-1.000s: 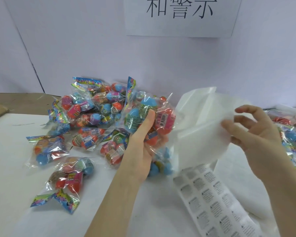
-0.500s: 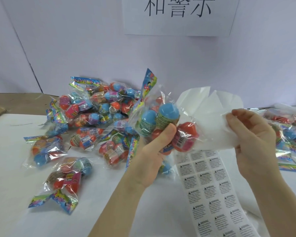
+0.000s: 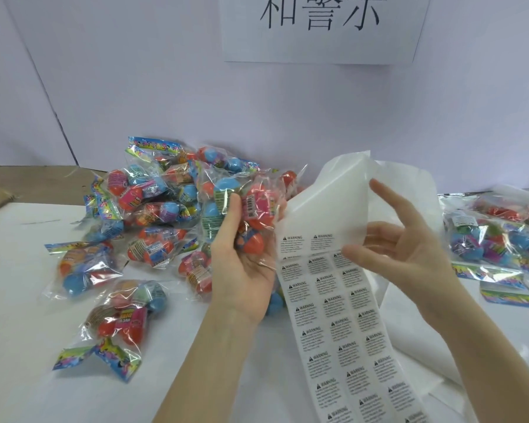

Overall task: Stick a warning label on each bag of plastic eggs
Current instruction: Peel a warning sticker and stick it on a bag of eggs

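A: Left hand, grip closed round an egg bag, frame centre. Right hand?
B: Fingers spread, loose on the warning-label sheet. Should've peeled by a corner and stuck it on flat film.

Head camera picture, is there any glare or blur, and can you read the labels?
Head view: even, soft light; small glints on the clear bags; the label sheet shows WARNING headings, smaller print too fine to read; the wall seam bows from the wide lens.

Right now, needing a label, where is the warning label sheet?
Head view, lower centre-right: the warning label sheet hangs between the left hand and right hand.
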### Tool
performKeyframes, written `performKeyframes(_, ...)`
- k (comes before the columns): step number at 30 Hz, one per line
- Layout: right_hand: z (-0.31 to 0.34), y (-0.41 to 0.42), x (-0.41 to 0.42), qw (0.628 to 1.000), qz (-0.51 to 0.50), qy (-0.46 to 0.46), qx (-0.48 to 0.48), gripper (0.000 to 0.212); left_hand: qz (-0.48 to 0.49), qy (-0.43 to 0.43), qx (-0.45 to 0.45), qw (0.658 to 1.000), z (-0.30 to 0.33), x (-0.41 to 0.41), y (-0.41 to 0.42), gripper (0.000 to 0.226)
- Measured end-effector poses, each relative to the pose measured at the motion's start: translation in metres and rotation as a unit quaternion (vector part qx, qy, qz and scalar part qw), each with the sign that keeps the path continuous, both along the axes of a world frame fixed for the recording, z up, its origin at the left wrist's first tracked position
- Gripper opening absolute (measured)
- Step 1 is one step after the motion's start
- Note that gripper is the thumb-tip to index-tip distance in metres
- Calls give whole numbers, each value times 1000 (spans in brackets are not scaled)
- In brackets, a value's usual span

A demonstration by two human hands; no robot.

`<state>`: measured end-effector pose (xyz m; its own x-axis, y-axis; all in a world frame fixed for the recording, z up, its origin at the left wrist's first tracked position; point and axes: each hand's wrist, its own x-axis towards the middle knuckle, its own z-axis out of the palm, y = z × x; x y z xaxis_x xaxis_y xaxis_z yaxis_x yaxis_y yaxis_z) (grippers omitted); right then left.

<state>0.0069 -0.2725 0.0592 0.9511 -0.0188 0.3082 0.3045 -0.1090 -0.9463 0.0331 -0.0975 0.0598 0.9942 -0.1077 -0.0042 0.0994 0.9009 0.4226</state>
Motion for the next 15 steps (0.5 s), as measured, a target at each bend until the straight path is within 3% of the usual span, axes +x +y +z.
performKeyframes(3, -7, 4, 3, 997, -57, -50, 11, 60, 30, -2, 18, 999, -3, -1, -1, 31)
performKeyframes(5, -8, 2, 5, 991, -106, -79, 23, 61, 35, -26, 54, 998, -4, -1, -1, 30)
performKeyframes(8, -8, -1, 5, 991, -98, -81, 33, 51, 27, -71, 104, 992, -6, -2, 0, 46)
performKeyframes(11, -9, 0, 7, 992, -98, -78, -27, 44, 22, -135, 170, 976, -8, -4, -3, 53)
performKeyframes(15, -8, 1, 6, 992, -94, -68, -48, 48, 19, -116, 152, 981, -10, -5, -7, 72)
